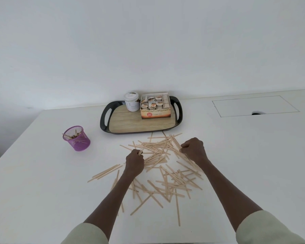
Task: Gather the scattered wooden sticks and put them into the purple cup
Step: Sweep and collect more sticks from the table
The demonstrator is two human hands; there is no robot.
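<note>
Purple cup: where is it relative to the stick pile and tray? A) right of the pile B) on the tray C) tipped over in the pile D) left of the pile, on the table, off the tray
D: the purple cup stands upright on the white table, left of the scattered wooden sticks and clear of the tray, already holding some sticks.

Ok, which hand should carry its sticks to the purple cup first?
Left, probably. The left hand already pinches wooden sticks and is nearer the purple cup, which stands to its left; the right hand would cross over.
</note>
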